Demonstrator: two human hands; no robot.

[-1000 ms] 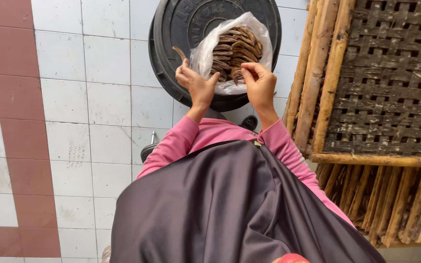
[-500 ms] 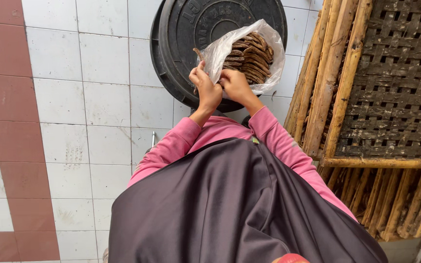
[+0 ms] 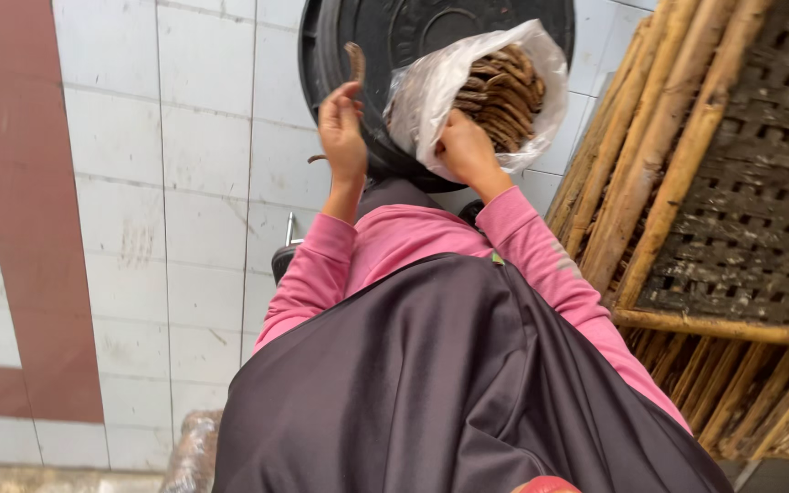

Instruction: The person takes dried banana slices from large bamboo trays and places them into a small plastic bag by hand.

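Looking down from the head view, the left hand (image 3: 341, 128) has its fingers curled around a thin brown curved strip (image 3: 355, 66), lifted just left of the bag. The right hand (image 3: 466, 151) grips the near edge of a clear plastic bag (image 3: 431, 91), fingers closed on the plastic. The bag sits on a round black lid (image 3: 394, 36) and holds a stack of brown strips (image 3: 504, 91). Bamboo racks (image 3: 687, 164) lean at the right, over white floor tiles (image 3: 203, 183).

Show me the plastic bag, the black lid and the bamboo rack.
plastic bag (image 3: 431, 96), head view, on its left wall
black lid (image 3: 413, 27), head view, on its top face
bamboo rack (image 3: 659, 155), head view, on a pole
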